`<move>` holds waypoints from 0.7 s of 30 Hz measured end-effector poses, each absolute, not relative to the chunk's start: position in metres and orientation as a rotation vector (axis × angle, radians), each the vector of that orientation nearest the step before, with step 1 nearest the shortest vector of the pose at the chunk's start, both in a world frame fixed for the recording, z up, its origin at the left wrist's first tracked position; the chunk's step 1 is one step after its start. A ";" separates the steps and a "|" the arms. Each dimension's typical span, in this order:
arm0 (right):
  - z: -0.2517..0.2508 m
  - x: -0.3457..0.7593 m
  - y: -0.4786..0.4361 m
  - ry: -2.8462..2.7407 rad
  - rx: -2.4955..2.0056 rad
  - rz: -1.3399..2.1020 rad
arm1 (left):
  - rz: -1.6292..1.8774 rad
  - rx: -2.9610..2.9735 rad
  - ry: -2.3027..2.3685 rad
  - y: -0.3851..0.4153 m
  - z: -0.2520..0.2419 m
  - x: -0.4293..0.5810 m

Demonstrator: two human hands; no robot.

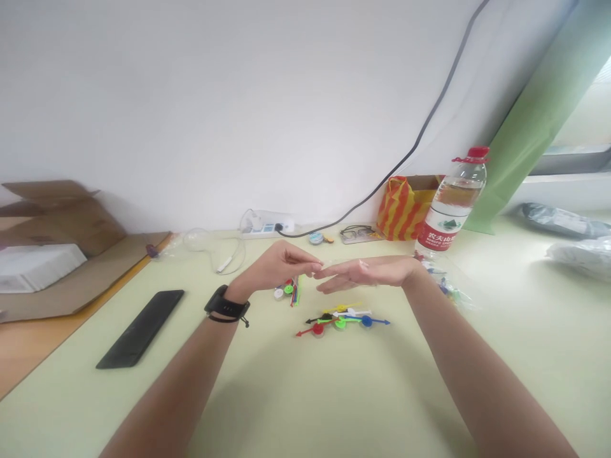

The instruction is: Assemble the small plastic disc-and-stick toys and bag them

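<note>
My left hand and my right hand meet fingertip to fingertip above the pale green table. The left fingers are pinched on a small clear piece that I cannot make out. The right hand lies flat with fingers stretched toward the left fingertips. A black watch is on my left wrist. Below the hands lies a cluster of small coloured discs on sticks, red, green, blue, yellow and white. A smaller bunch of coloured sticks and discs lies under my left hand.
A black phone lies at the left. A water bottle stands at the right, by a striped orange bag. A power strip, glasses, cardboard and plastic bags line the back and sides.
</note>
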State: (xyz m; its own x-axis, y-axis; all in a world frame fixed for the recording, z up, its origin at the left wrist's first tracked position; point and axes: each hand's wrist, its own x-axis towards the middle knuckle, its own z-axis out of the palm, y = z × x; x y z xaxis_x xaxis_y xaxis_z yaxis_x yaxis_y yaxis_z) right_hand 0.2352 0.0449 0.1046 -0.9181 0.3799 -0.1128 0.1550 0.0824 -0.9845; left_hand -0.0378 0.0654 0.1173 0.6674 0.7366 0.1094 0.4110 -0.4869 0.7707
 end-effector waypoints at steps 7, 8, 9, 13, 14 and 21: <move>0.120 0.230 0.039 -2.470 -0.597 1.814 | 0.202 2.089 0.731 0.061 0.128 -0.049; 0.123 0.228 0.037 -2.518 -0.601 1.779 | 0.122 2.069 0.709 0.061 0.129 -0.051; 0.127 0.225 0.034 -2.568 -0.606 1.740 | 0.041 2.053 0.691 0.061 0.130 -0.052; 0.140 0.214 0.024 -2.715 -0.617 1.596 | -0.187 1.988 0.591 0.060 0.128 -0.049; 0.142 0.212 0.022 -2.723 -0.630 1.569 | -0.212 1.961 0.549 0.059 0.128 -0.047; 0.146 0.211 0.012 -2.677 -0.751 1.389 | -0.140 1.880 0.494 0.057 0.124 -0.038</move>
State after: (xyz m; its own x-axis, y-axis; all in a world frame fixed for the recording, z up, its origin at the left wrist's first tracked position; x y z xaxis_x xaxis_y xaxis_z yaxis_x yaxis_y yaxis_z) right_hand 0.2109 0.0119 0.1461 -0.8828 0.4308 -0.1875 0.4013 0.4838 -0.7777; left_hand -0.0382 0.0570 0.1245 0.9048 0.2680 -0.3308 0.4019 -0.2809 0.8716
